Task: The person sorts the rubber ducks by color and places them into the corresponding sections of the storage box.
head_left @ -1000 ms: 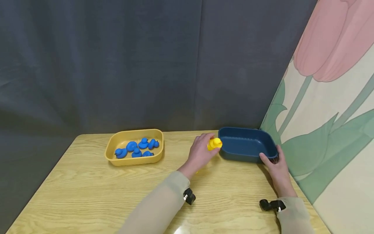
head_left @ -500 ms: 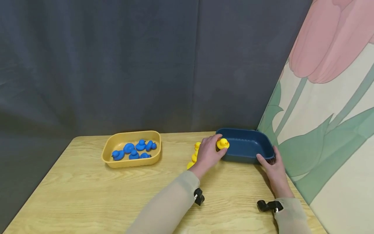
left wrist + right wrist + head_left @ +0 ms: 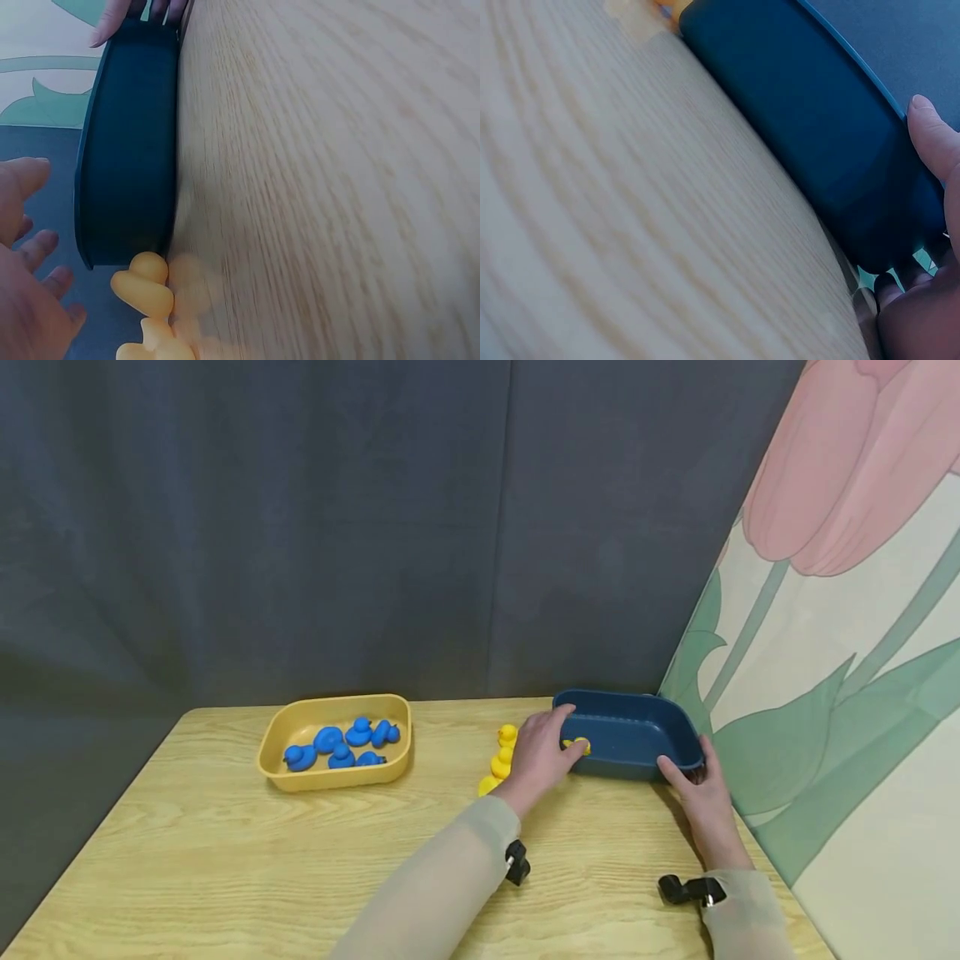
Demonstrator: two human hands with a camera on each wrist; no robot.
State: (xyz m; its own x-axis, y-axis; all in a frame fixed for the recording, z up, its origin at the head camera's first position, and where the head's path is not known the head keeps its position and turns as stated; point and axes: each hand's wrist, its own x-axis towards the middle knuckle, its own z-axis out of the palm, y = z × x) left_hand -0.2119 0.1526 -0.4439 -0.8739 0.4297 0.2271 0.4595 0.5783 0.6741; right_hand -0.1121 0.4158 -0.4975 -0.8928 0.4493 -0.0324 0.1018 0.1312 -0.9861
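Note:
A small yellow toy duck (image 3: 584,747) lies inside the dark blue bin (image 3: 619,769), near its left end and partly hidden by my left thumb. My left hand (image 3: 538,752) is over the bin's left rim; in the left wrist view its fingers (image 3: 36,247) are spread apart, with nothing between them. At the bin's front right corner, my right hand (image 3: 705,797) grips the wall, thumb (image 3: 930,135) at the rim and fingers along the outer end. Several more yellow ducks (image 3: 502,766) stand in a line on the table left of the bin, partly covered by my left wrist.
On the left of the table stands a yellow bin (image 3: 337,782) holding several blue toy ducks (image 3: 341,756). A dark curtain (image 3: 337,527) hangs behind the table. The wall with painted tulips (image 3: 810,735) runs close along the right side.
My left hand carried the yellow duck rightward over the blue bin and let it go inside. The line of ducks on the table came into view. My right hand stayed on the bin.

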